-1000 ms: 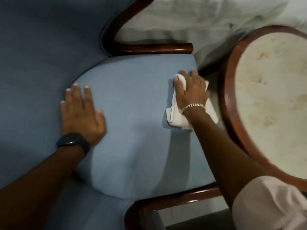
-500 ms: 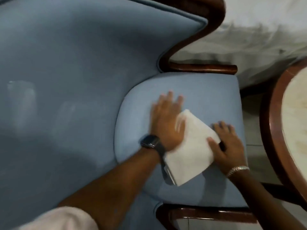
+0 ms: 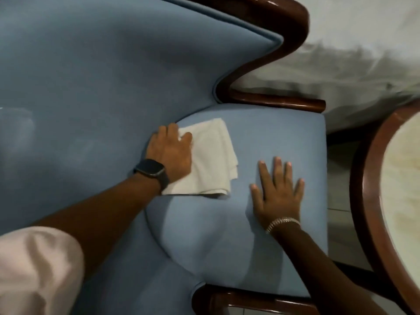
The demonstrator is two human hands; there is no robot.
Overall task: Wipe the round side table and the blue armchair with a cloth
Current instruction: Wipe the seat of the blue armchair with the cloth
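My left hand (image 3: 169, 153) is flat on the white cloth (image 3: 209, 158), palm down, pressing it into the blue armchair (image 3: 79, 76) seat cushion (image 3: 261, 137) at its back edge, right where seat meets backrest. Cloth is folded, maybe 2 layers, hard to tell. My right hand (image 3: 278, 192) lies flat with fingers spread on the bare seat near the front edge, just beside the cloth, not touching it. Round side table (image 3: 368, 201) sits past the seat's front edge, only partly in frame.
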